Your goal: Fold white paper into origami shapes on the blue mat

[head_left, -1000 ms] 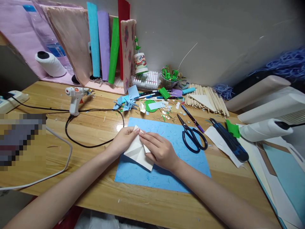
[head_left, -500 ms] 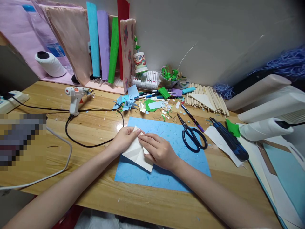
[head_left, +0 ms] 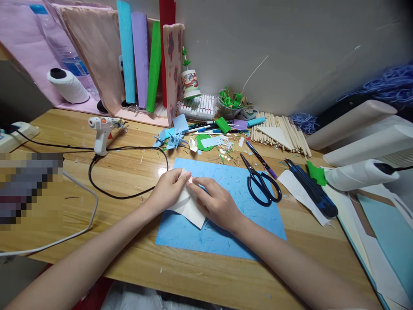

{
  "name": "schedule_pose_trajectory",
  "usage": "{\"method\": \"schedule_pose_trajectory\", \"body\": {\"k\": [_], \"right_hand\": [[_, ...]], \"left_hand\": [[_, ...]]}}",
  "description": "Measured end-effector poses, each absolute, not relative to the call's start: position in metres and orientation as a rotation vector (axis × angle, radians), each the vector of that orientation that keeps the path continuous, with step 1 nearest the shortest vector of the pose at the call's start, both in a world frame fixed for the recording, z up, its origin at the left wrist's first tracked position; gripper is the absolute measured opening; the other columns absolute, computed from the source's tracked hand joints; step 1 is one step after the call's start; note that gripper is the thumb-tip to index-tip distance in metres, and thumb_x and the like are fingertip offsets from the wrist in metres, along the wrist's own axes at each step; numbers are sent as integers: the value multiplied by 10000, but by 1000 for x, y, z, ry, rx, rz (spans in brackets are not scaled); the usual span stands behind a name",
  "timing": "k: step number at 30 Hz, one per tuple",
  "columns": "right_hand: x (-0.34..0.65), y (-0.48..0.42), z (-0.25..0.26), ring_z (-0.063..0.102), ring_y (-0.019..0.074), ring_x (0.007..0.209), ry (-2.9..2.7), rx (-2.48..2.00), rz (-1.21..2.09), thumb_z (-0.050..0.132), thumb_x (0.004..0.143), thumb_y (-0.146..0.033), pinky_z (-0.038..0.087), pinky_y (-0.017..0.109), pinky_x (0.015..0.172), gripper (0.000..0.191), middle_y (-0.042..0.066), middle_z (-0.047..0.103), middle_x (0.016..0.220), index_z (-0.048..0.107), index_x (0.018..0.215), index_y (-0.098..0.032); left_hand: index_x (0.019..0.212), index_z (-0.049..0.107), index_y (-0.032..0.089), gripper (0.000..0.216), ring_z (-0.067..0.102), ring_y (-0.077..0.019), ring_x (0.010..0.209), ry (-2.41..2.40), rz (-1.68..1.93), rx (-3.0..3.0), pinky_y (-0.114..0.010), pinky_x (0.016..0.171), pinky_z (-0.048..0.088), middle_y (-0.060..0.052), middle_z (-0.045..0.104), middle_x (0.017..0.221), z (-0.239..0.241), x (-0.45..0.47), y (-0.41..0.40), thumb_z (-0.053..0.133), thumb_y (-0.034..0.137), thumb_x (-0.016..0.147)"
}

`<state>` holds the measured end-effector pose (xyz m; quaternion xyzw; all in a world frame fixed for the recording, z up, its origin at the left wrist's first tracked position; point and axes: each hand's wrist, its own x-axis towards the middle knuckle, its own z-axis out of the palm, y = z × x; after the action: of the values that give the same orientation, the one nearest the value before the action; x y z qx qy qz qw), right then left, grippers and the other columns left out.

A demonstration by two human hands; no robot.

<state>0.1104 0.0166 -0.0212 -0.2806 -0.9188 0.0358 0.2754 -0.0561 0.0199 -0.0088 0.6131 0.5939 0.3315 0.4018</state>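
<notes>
A creased piece of white paper [head_left: 192, 212] is held between both hands, just over a blue sheet [head_left: 251, 232] lying on the wooden table. My left hand [head_left: 170, 186] grips its upper left part, thumb on top. From the other side, my right hand [head_left: 217, 202] pinches the upper edge close to the left thumb, and its palm hides the paper's right part. Black-handled scissors [head_left: 263, 183] rest on the blue sheet to the right, blades pointing away.
A white glue gun [head_left: 101, 133] stands left, its black cord looping nearby. Right of the sheet lie a box cutter [head_left: 309, 189], a pen [head_left: 261, 159] and a thread spool [head_left: 358, 175]. Wooden sticks [head_left: 280, 133], paper scraps and a marker box [head_left: 198, 106] line the back.
The paper's lower corner has shifted slightly up and left, and its right flap is now covered. My right fingers have bent and spread a little; the left hand has barely moved.
</notes>
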Motion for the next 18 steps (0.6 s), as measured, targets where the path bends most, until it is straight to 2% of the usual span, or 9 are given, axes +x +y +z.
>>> {"method": "schedule_pose_trajectory", "body": {"k": [7, 13, 18], "right_hand": [[110, 16, -23, 514, 207, 863, -2534, -798, 72, 388, 877, -137, 474, 300, 709, 256, 119, 600, 941, 560, 1062, -88], [111, 15, -25, 500, 188, 743, -2591, -905, 40, 405, 874, -166, 438, 264, 572, 260, 86, 573, 814, 544, 1091, -130], [111, 16, -29, 496, 195, 764, -2527, -912, 79, 393, 850, -106, 455, 283, 632, 316, 90, 565, 820, 496, 1148, -102]], "left_hand": [[559, 396, 173, 343, 354, -106, 527, 1529, 782, 1501, -214, 480, 264, 53, 379, 540, -19, -54, 21, 406, 398, 817], [573, 431, 169, 324, 357, -107, 521, 1493, 810, 1456, -213, 481, 277, 53, 389, 540, -18, -54, 21, 417, 391, 809], [591, 413, 170, 315, 354, -106, 544, 1448, 832, 1425, -212, 499, 282, 51, 374, 559, -16, -52, 21, 392, 388, 819]]}}
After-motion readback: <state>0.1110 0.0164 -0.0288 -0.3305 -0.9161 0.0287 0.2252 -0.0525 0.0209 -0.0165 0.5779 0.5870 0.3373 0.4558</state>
